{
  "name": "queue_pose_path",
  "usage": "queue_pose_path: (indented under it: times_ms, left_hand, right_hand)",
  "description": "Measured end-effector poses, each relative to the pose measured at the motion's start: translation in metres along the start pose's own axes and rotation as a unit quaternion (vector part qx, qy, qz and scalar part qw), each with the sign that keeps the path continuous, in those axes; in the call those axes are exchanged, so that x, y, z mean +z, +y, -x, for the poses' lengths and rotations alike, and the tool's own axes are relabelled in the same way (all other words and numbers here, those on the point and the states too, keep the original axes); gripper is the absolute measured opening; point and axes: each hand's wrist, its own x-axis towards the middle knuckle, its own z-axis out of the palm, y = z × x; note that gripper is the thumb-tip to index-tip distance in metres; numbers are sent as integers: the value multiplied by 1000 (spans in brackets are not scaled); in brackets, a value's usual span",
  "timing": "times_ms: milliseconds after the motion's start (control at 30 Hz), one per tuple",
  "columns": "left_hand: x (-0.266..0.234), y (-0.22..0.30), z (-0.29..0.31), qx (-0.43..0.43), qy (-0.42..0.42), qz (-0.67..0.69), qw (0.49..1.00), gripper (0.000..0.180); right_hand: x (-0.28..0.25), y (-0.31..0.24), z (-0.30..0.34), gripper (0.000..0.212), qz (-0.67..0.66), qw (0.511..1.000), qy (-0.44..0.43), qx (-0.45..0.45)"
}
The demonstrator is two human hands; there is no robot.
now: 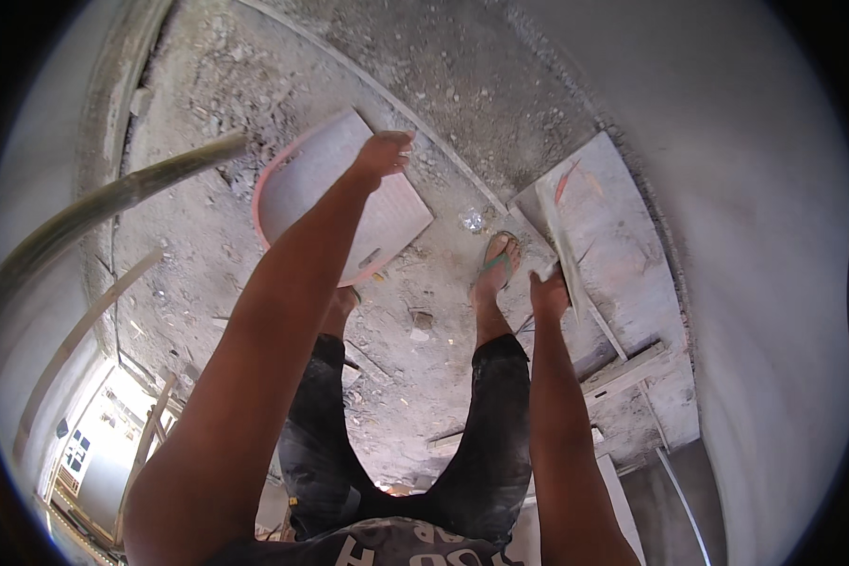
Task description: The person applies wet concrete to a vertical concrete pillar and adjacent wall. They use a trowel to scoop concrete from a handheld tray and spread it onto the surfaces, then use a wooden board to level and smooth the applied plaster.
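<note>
- A smooth grey wall (783,283) curves up the whole right side.
- The dusty floor (396,325) spreads beneath everything, strewn with grit and rubble, thickest toward the far side.
- A pale flat panel (632,250) lies along the foot of the wall, reddish streaks near its far end.
- The person's dark, dust-marked trousers (311,443) show at the bottom, legs apart, between the two bare forearms.
- A pink-rimmed board (302,184) lies ahead and to the left, its left edge rounded, its other visible edges straight; the left forearm crosses over it, and a small dark slot shows near its close edge.
- A bamboo pole (113,196) slants in from the left edge, its tip near the board.
- A narrow pale strip (558,226) runs lengthwise along the panel's left part.
- The left hand (383,157) is at the board's far right edge, fingers curled; whether they grip that edge I cannot tell.
- The right hand (550,292) is partly closed just beside the strip's near part, thumb raised; its fingertips are hidden, so I cannot tell whether it has hold of anything.
- A green-strapped sandal (511,268) is on the right foot.
- A crumpled shiny scrap (472,220) lies near that foot's toes.
</note>
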Motion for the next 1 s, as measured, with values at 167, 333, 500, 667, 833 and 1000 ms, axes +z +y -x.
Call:
queue_pose_path:
  times_ms: [167,333,500,667,833,1000]
  left_hand:
    - [90,-59,-81,-84,23,105,991,72]
    - [114,-77,-130,-66,84,235,966,67]
    - [52,-109,-114,95,60,124,986,46]
    - [-43,-122,-58,68,86,287,952,41]
    - [-123,-144,-6,90,111,234,962,46]
    - [-136,-160,56,25,90,202,975,47]
  right_hand:
    - [60,9,-81,82,12,996,84,-15]
    - [92,5,-118,73,94,977,174,-83]
    - [86,13,-116,65,125,960,189,-168]
    - [69,26,-119,64,101,969,148,-170]
    - [16,-73,-86,46,-175,938,110,-278]
    - [-17,-242,-107,42,-388,890,-115,-208]
